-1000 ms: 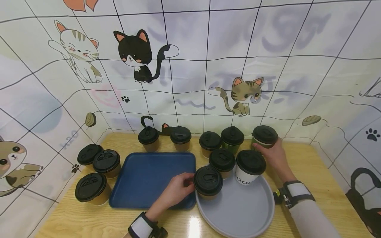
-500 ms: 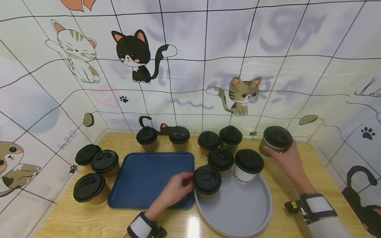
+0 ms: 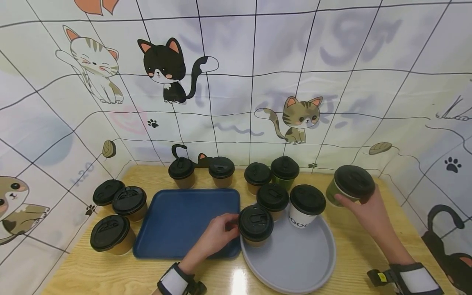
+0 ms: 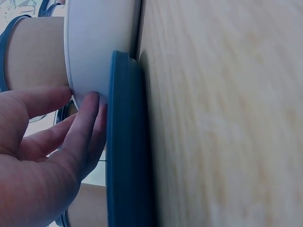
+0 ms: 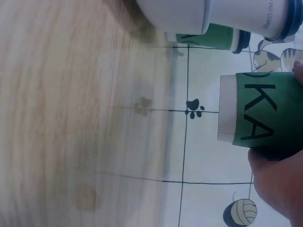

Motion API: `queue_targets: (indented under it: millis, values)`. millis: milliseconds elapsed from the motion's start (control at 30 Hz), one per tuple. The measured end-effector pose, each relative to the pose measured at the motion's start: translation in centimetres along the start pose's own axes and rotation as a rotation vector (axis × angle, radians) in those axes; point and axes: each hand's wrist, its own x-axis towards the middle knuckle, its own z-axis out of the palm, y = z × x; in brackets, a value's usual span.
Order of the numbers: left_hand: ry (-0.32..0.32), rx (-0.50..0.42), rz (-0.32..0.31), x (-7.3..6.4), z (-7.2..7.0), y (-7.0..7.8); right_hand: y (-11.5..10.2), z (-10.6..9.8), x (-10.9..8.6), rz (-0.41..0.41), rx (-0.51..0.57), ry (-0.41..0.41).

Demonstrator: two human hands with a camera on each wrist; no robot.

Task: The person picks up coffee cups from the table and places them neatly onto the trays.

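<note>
The step in hand looks like carrying a cup through the air: the right hand [image 3: 370,209] grips a green paper cup with a black plastic lid [image 3: 348,184], held slightly tilted and clear of the pale wooden table [image 3: 88,270], just beyond the far right of the grey round tray [image 3: 295,260]. The left hand [image 3: 217,235] has bent fingers touching that tray's rim; whether they pinch it or merely steady it, I cannot tell. The next move seems to call for levelling the green cup, choosing its resting place and avoiding the white paper cup [image 3: 307,205] nearby.

The grey tray bears the white cup and two brown paper cups [image 3: 256,225], one near its left rim. Behind it stand a smaller brown cup [image 3: 257,178] and another green cup [image 3: 284,174]; five more brown cups [image 3: 112,235] stand behind and left of the blue rectangular tray [image 3: 188,223]. Black lids cover them all, so the contents are hidden
</note>
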Motion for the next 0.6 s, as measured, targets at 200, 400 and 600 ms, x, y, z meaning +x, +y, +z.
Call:
queue_targets:
  millis: [200,400,600]
  values:
    - [0.004,0.032,0.0,0.1,0.1,0.1,-1.2,-0.5,-1.1,-0.033,0.099,-0.017]
    - [0.006,0.029,0.008,0.0,0.1,0.1,-2.3,-0.8,-2.3,-0.013,0.056,-0.031]
    - [0.011,0.029,0.007,-0.2,0.1,0.2,-3.2,-0.8,-3.7,0.016,-0.061,-0.047]
